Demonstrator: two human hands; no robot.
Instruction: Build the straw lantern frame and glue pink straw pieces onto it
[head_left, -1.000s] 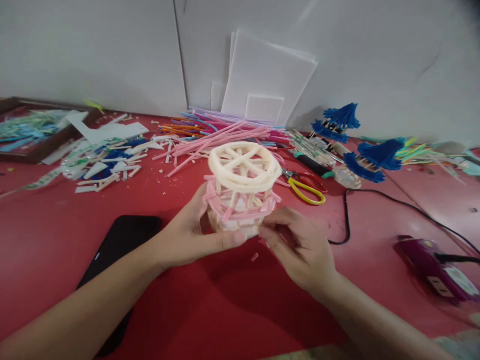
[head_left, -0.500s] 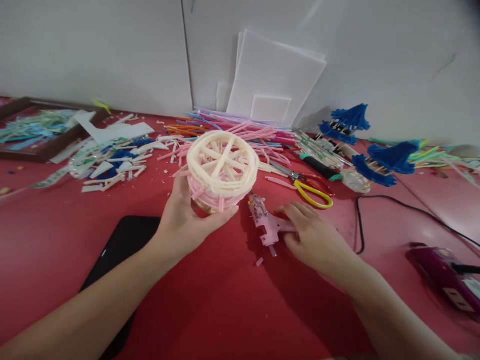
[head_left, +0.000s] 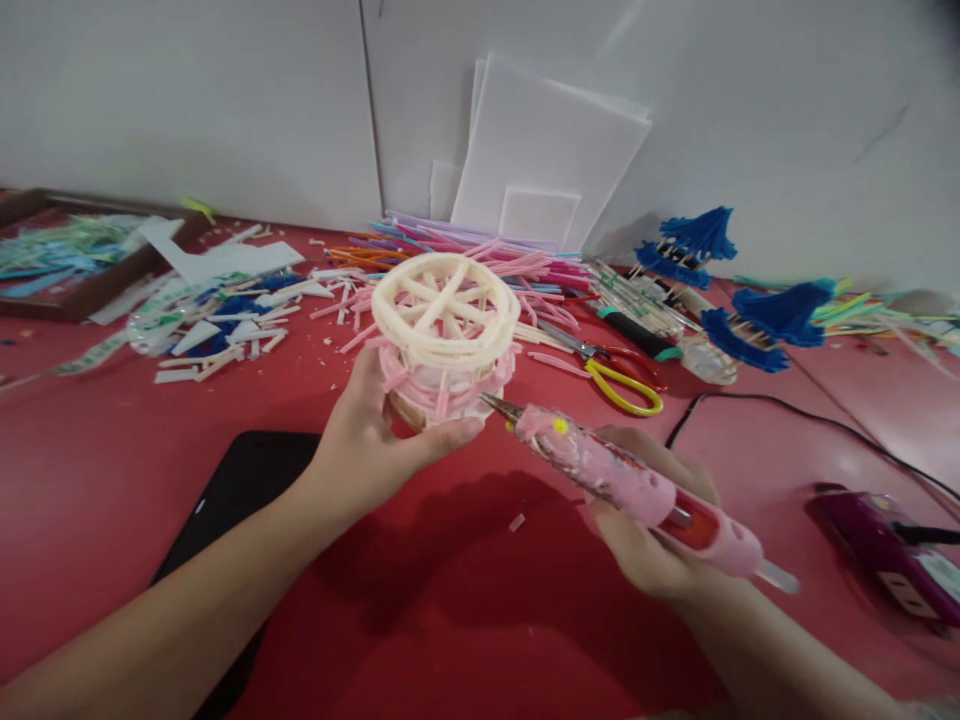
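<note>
My left hand (head_left: 382, 420) grips a small round craft model (head_left: 446, 310) around its lower part, thumb in front. The model has a cream spoked ring on top and a band of pink strips below. Wrapped round a pink hot glue gun (head_left: 600, 465), my right hand (head_left: 652, 520) holds it with the metal nozzle pointing left. The nozzle tip is at the model's lower right side, close to my left thumb; whether it touches cannot be made out. A clear glue stick sticks out of the gun's rear.
Behind the model lie many coloured pipe-cleaner strips (head_left: 480, 245) and yellow-and-red-handled scissors (head_left: 622, 385). Blue-roofed models (head_left: 780, 315) stand at right, near a purple power strip (head_left: 885, 560) and a black cord (head_left: 817, 405). A black phone (head_left: 240, 490) lies under my left forearm.
My right hand has lifted the glue gun off the table and turned it, bringing its nozzle to the model's lower side. The model has tilted slightly in my left hand.
</note>
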